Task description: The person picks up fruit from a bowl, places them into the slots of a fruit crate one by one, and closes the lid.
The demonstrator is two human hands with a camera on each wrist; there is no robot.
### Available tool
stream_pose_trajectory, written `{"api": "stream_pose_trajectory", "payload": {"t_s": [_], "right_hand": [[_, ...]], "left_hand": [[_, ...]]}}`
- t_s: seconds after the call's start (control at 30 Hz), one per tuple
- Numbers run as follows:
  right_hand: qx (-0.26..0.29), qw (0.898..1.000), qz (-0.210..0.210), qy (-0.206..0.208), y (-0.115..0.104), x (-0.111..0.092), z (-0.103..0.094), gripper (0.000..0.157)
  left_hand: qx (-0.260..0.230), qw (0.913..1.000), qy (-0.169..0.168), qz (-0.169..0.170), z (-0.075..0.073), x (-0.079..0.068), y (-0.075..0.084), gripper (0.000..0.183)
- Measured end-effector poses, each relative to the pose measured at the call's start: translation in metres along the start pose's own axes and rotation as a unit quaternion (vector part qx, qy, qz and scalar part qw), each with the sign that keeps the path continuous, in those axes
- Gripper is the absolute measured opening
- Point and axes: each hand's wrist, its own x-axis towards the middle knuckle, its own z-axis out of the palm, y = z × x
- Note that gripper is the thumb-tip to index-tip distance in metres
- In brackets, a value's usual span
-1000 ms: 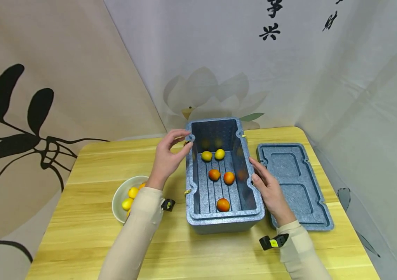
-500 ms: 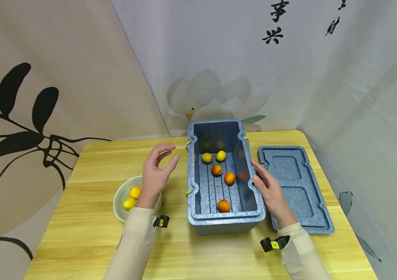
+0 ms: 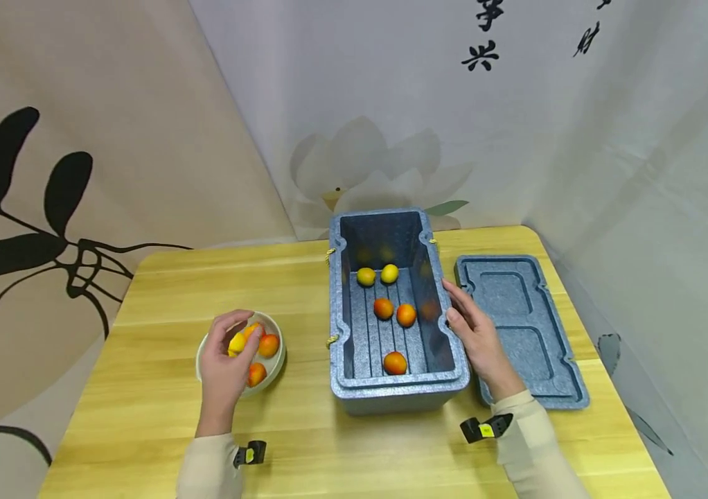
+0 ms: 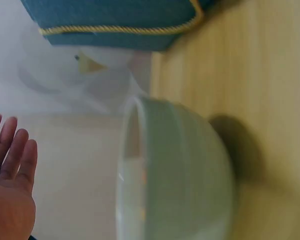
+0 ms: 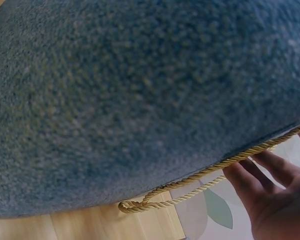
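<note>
My left hand (image 3: 223, 378) hovers over the pale green bowl (image 3: 278, 366), its fingers and thumb spread apart and holding nothing. In the bowl lie several fruits, among them a yellow lemon (image 3: 237, 342) and an orange-red round fruit (image 3: 269, 345). The speckled blue-grey foam box (image 3: 391, 403) stands uncovered in the middle of the table. Inside it are two lemons (image 3: 389, 274) towards the far end and three orange-red fruits (image 3: 395, 363) nearer me. My right hand (image 3: 481, 346) rests against the box's right rim; in the right wrist view its fingertips touch by the golden rope (image 5: 230, 162).
Right of the box lies its lid (image 3: 519, 336), recessed side up, partly behind my right forearm. A golden cord (image 4: 115, 30) hangs along the box's left side. A printed cloth backdrop (image 3: 379, 83) stands behind the wooden table (image 3: 304, 443).
My left hand has travelled from the box's left rim leftward and towards me to the bowl. One orange-red fruit in the box rolled slightly and back. The right hand stays at the rim.
</note>
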Motion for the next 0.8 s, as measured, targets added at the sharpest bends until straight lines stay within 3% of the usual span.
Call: {"api": "stream_pose_trajectory", "payload": {"t_s": [0.33, 0.47, 0.53, 0.67, 0.8], "right_hand": [[0.001, 1.0, 0.005, 0.002, 0.0, -0.001, -0.001, 0.046], [0.002, 1.0, -0.002, 0.001, 0.001, -0.001, -0.001, 0.047], [0.002, 1.0, -0.007, 0.002, 0.002, 0.0, -0.001, 0.047], [0.0, 1.0, -0.012, 0.0, 0.002, 0.0, -0.001, 0.047], [0.002, 1.0, -0.012, -0.001, 0.002, 0.0, -0.001, 0.047]], "left_hand": [[0.013, 0.9991, 0.029, -0.027, -0.022, -0.025, -0.023, 0.033], [0.021, 0.997, 0.028, -0.07, -0.025, -0.03, -0.026, 0.029], [0.039, 0.993, 0.024, -0.109, -0.026, -0.032, -0.027, 0.027], [0.084, 0.9808, 0.008, -0.176, -0.033, -0.038, -0.044, 0.027], [0.145, 0.9684, -0.032, -0.2, -0.039, -0.046, -0.058, 0.028]]}}
